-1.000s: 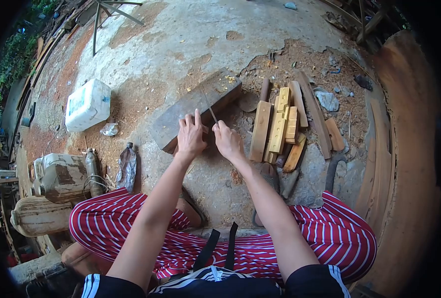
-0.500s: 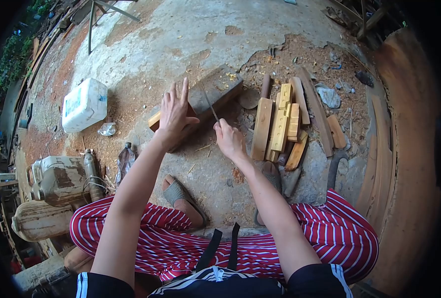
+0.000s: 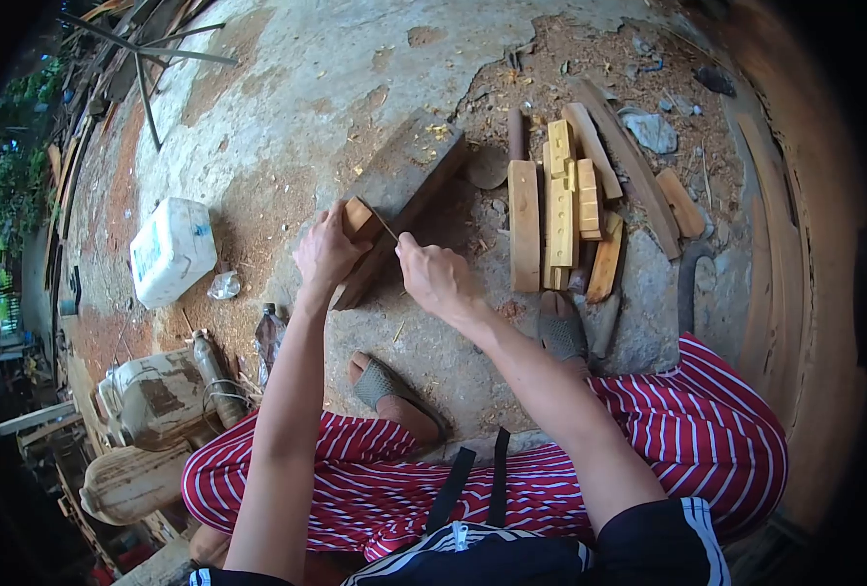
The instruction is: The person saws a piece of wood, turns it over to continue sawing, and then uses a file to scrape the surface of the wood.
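My left hand (image 3: 328,250) is wrapped around a small wooden block (image 3: 358,217) on a thick grey timber beam (image 3: 404,161). My right hand (image 3: 440,280) is closed around a thin, narrow-bladed hand tool (image 3: 385,224), its handle hidden in the fist. The blade points up and left, its far end right at the block's side. To the right lie stacked wooden pieces, among them a yellowish block with notches (image 3: 562,210) and a long brown block (image 3: 524,225).
A dark round-handled wooden piece (image 3: 517,134) and long planks (image 3: 629,161) lie at the right. A white plastic container (image 3: 171,252), a clear bottle (image 3: 269,337) and dirty jugs (image 3: 160,396) stand at the left. Wood shavings cover the ground. My sandalled feet are below the beam.
My left hand, raised with fingers spread before, has come down and closed on the wooden block. My right hand has moved left with the tool, bringing its blade to the block.
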`<state>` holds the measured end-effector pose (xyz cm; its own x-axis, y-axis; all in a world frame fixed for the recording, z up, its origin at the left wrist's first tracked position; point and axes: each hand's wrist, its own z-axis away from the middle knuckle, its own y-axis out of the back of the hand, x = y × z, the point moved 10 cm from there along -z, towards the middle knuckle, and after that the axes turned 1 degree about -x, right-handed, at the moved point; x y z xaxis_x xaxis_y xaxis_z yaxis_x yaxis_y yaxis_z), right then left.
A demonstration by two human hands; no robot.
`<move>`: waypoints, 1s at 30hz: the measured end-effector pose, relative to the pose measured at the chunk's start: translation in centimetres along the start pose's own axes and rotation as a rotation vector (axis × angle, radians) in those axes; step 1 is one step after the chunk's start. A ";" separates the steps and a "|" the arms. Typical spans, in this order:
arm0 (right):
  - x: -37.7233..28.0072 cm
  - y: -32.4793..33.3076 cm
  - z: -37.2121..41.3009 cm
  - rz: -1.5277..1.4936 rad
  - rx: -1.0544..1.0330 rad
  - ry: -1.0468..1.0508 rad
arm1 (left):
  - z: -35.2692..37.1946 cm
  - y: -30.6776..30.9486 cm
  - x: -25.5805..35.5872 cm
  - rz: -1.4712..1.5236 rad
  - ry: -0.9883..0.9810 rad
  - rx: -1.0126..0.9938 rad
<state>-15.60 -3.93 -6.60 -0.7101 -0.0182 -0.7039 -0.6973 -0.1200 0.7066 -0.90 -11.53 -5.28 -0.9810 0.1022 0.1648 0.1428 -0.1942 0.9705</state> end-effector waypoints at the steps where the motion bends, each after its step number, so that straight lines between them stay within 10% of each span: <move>1: -0.1 0.0 -0.2 -0.012 -0.003 -0.005 | -0.1 -0.1 -0.1 -0.035 0.014 -0.016; 30: -0.6 1.8 -2.9 -0.121 0.077 -0.054 | 0.1 -0.9 -0.7 -0.069 -0.038 0.156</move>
<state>-16.13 -6.96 -5.07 -0.6229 0.0458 -0.7810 -0.7823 -0.0417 0.6215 -0.36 -11.34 -6.24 -0.9839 0.1477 0.1004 0.0967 -0.0316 0.9948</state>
